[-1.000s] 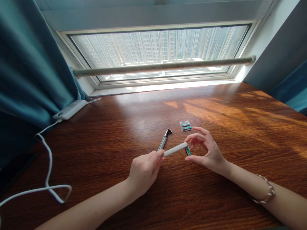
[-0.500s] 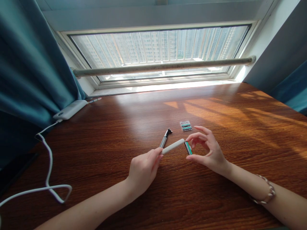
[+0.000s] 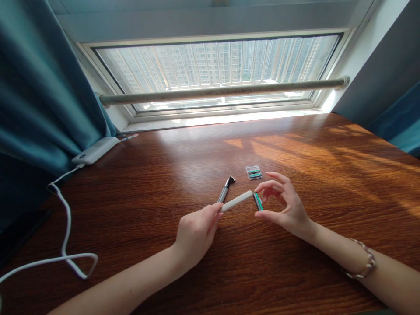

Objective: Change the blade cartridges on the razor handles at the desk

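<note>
Cartridge in hand: the green-striped cartridge [image 3: 258,201], by its look a razor blade, is just right of the frame's centre, out of any case and seemingly not joined to a handle.
Right hand [image 3: 288,210]: thumb and forefinger are closed on the cartridge's two ends; the other fingers curl free.
Left hand [image 3: 197,232]: fingers are pinched around one end of a white stick [image 3: 236,201], which slants up to the right; its far tip reaches the cartridge's upper end, though whether they touch I cannot tell.
Silver handle [image 3: 224,192]: lies above the left hand, lower end hidden, its black pronged head bare, so it appears unfitted.
Clear case [image 3: 254,172]: lies above the right hand, with green-striped pieces inside that look unused.
Tabletop [image 3: 157,175]: glossy reddish-brown wood grain, sunlit in patches at right.
White device [image 3: 96,151]: sits at left by the blue curtain [image 3: 59,65], a white cable [image 3: 67,218] looping down from it.
Window [image 3: 216,65]: spans the top of the frame, a pale rail [image 3: 223,91] across it, tall buildings outside.
</note>
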